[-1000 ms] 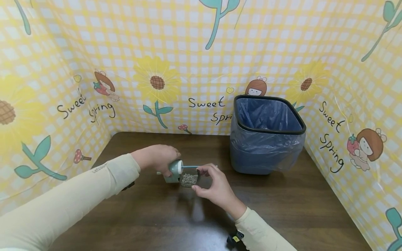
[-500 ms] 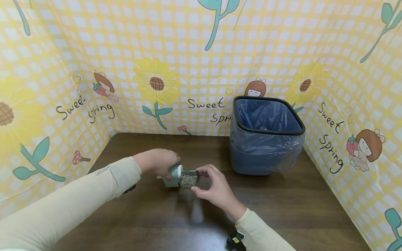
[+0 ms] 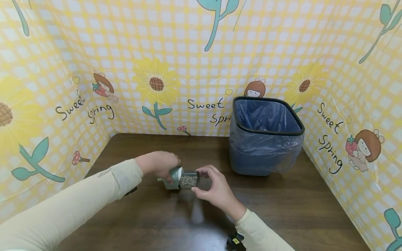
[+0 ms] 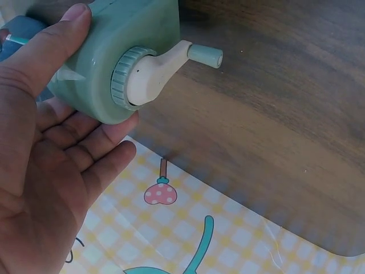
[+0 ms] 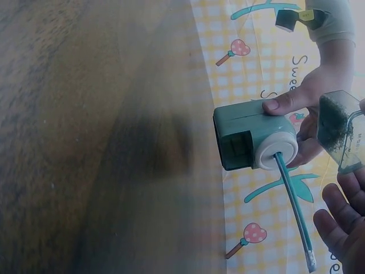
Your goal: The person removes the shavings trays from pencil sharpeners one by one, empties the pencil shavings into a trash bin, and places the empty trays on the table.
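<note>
My left hand (image 3: 160, 164) grips a green crank pencil sharpener (image 4: 97, 68), thumb on one side and fingers on the other. Its white crank arm (image 4: 157, 77) ends in a green knob. In the right wrist view a teal pencil (image 5: 295, 211) sticks out of the white front ring, and a dark square opening shows where the body is hollow. With thumb and fingers my right hand (image 3: 218, 190) pinches the clear shavings drawer (image 3: 189, 180), which holds grey-brown shavings. The drawer is out of the sharpener and, in the head view, overlaps its front.
A blue trash bin (image 3: 251, 160) with a black rim and clear liner stands at the back right of the brown wooden table (image 3: 141, 216). Yellow checked cloth (image 3: 201, 69) walls off the back and both sides.
My left hand has come slightly down with the sharpener, which has turned a little. The pencil, visible behind the drawer earlier, is now hidden in the head view. My right hand stays nearly still.
</note>
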`<state>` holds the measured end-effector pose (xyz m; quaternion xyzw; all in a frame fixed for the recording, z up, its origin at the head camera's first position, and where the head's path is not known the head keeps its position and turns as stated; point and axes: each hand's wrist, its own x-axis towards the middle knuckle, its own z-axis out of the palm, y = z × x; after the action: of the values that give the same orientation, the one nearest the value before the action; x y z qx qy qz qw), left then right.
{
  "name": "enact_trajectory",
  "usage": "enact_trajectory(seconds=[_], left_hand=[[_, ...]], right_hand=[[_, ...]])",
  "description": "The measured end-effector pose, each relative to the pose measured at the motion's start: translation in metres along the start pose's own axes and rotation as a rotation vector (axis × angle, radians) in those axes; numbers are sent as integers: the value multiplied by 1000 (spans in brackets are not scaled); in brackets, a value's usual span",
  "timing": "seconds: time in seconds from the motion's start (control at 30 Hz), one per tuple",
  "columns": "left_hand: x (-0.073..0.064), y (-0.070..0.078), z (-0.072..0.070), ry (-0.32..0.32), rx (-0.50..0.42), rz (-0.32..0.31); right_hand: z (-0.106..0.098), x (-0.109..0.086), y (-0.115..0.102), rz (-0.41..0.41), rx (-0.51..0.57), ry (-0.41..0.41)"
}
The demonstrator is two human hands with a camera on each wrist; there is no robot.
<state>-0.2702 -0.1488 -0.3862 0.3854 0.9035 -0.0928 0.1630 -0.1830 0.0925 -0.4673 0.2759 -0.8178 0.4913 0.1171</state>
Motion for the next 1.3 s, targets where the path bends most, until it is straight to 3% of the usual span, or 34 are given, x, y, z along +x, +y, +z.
enact_trajectory(seconds=[0.93, 1.3], left_hand=[[-1, 2, 5, -20, -21, -33], [1, 4, 8, -24, 9, -15]], right_hand=[[2, 0, 0, -1, -2, 5], [2, -2, 0, -1, -13, 6]])
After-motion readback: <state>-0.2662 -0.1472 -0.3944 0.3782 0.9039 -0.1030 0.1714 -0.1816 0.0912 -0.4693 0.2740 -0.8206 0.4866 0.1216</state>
